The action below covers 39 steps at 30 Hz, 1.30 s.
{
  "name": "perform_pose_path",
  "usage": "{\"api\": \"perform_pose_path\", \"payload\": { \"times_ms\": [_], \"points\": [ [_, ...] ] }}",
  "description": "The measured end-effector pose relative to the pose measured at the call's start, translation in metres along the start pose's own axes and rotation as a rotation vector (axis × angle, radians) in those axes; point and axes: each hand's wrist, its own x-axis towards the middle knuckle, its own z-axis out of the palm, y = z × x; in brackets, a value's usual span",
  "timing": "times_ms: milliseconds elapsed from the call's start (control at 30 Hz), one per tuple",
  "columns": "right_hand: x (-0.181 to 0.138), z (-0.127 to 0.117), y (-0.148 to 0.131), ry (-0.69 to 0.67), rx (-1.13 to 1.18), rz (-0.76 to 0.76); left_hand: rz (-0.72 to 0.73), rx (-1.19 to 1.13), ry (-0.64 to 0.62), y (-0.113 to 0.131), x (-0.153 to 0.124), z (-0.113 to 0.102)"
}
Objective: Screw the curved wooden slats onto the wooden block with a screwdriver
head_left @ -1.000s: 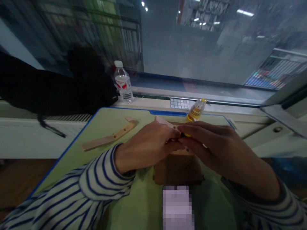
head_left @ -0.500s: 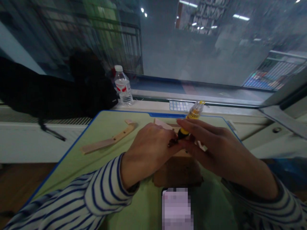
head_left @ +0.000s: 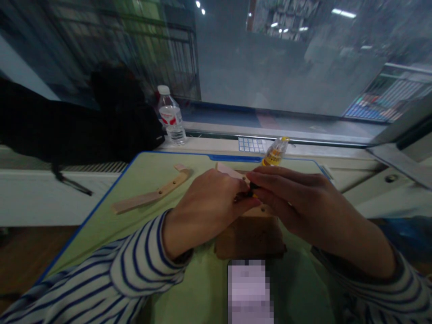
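Note:
My right hand (head_left: 300, 198) is closed around a screwdriver (head_left: 272, 157) with a clear and yellow handle. Its fingers cover the middle of the handle, and a dark part shows beyond them. Close against that dark end, my left hand (head_left: 209, 207) is closed, thumb and fingers pinched together on something small and dark that I cannot make out. Beneath both hands lies a pale wooden piece (head_left: 224, 169) with holes, mostly hidden. A brown block (head_left: 249, 240) sits just in front of it. To the left rests a bent wooden strip (head_left: 148, 200) with two dark holes.
The pale green, blue-edged table (head_left: 135, 182) stands against a window sill. A phone (head_left: 249, 288) lies near me. Along the sill are a water bottle (head_left: 172, 117), a black bag or cloth (head_left: 77, 130) and a gridded card (head_left: 251, 144).
My right fingers have shifted over the front of the screwdriver's handle, hiding yellow and black parts that showed before. My left hand stays nearly in place. The view has tilted slightly.

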Motion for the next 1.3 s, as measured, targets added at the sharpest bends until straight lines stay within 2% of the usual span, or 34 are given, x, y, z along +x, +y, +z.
{"api": "perform_pose_path", "payload": {
  "times_ms": [667, 967, 1300],
  "points": [
    [0.002, 0.0, -0.006, -0.002, -0.09, 0.025, 0.058, -0.24, -0.143, 0.0, 0.001, -0.01],
    [0.0, 0.0, -0.001, -0.003, -0.074, 0.041, -0.035, -0.008, -0.02, 0.002, 0.0, 0.0],
    [0.001, -0.004, -0.003, -0.037, -0.018, 0.059, -0.017, 0.047, -0.014, 0.006, -0.001, 0.0]
  ]
}}
